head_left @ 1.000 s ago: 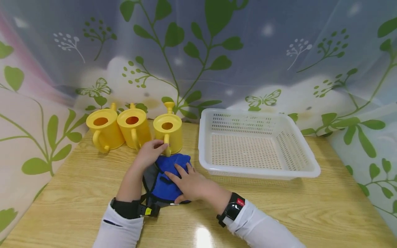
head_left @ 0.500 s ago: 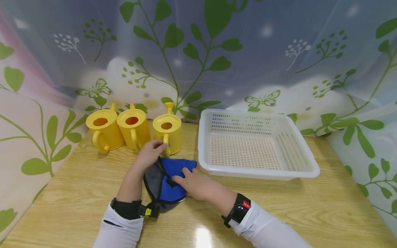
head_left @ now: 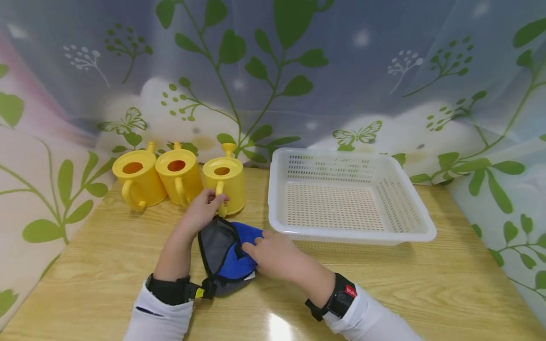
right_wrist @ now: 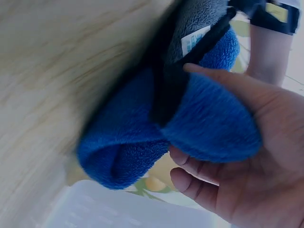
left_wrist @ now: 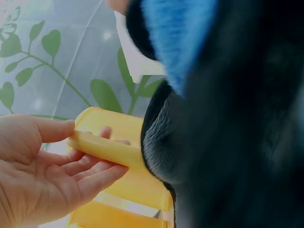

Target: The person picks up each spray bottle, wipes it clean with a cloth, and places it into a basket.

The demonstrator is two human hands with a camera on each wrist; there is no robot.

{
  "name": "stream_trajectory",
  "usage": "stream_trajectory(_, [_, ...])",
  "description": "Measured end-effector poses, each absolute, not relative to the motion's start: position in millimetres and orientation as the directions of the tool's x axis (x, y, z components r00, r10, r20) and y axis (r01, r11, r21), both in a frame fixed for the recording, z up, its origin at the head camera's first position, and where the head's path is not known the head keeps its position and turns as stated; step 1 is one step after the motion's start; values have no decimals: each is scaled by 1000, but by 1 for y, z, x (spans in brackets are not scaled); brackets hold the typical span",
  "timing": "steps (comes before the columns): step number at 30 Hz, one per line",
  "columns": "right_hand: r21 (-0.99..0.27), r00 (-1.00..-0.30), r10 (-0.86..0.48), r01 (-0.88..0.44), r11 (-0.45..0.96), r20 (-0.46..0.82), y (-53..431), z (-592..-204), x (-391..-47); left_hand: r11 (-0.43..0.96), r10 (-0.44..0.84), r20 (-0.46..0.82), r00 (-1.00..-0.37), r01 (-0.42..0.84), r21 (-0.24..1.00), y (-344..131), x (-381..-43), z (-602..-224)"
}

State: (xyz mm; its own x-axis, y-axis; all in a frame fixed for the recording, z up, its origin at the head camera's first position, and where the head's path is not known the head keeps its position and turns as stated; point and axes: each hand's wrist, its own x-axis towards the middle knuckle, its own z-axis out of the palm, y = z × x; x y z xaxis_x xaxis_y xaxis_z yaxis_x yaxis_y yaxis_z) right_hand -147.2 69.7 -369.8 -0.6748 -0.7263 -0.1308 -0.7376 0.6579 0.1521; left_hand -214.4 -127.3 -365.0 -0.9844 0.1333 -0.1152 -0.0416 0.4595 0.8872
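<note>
At the table's middle lies a crumpled two-sided cloth (head_left: 215, 244), fuzzy blue on one face, grey on the other, with black edging. My right hand (head_left: 279, 258) pinches a blue fold of it between thumb and fingers. The right wrist view shows that cloth (right_wrist: 209, 118), with a white tag, bunched in front of my right palm (right_wrist: 280, 156). My left hand (head_left: 201, 210) holds the handle of the rightmost yellow watering can (head_left: 234, 189). In the left wrist view, thumb and fingers of my left hand (left_wrist: 52, 175) are around the handle (left_wrist: 104, 146); the cloth blocks that view's right side.
Left of the held can stand two more yellow watering cans, the near one (head_left: 187, 184) and the far-left one (head_left: 147, 187). A white perforated basket (head_left: 350, 237) sits on the right of the wooden table (head_left: 405, 289). A leaf-patterned curtain (head_left: 367, 85) hangs behind.
The right hand has gone from lying spread on the cloth to pinching it, drawing it slightly rightward and toward me. More grey shows now. The left hand stays on the handle.
</note>
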Motion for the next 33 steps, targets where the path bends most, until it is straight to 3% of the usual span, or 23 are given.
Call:
stream_trajectory(6, [79, -684, -730, -728, 681, -10, 79, -353, -135, 435, 105, -55, -993, -4, 901, -132, -216, -366])
stream_trajectory(14, [-284, -789, -597, -612, 738, 147, 110, -315, -121, 427, 90, -5, -996, 34, 904, -132, -209, -355])
stream_trajectory(21, [-494, -867, -425, -498, 713, 261, 145, -292, -110, 371, 36, 92, -995, 99, 923, -126, -198, -339])
stream_trajectory(27, [-541, -858, -257, -486, 687, 445, 180, -284, -108, 273, -25, 144, -989, 132, 953, -120, -192, -326])
stream_trajectory(33, [-575, -860, -135, -437, 692, 492, 206, -281, -113, 162, -65, 214, -975, 201, 966, -110, -182, -318])
